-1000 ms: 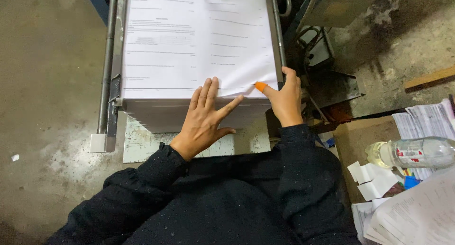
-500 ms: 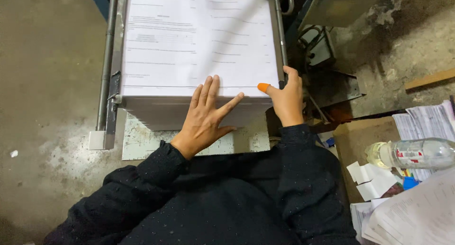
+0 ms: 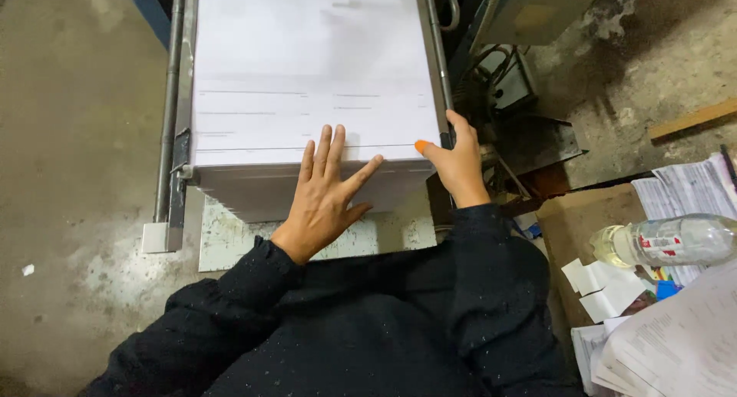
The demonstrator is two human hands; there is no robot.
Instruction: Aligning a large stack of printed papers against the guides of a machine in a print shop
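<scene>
A single head-worn camera looks steeply down from close range; the paper stack (image 3: 315, 74) fills the frame's upper centre.

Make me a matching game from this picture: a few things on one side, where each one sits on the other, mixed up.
Things:
1. left hand
2. right hand
3. plastic bottle
4. paper stack

Places:
A. lying on its side among loose papers at the far right
B. flat on the near edge of the stack, fingers spread
C. between two metal side rails
D. at the stack's right corner, an orange cover on the thumb tip

Pairs: 1-B, 2-D, 3-A, 4-C
</scene>
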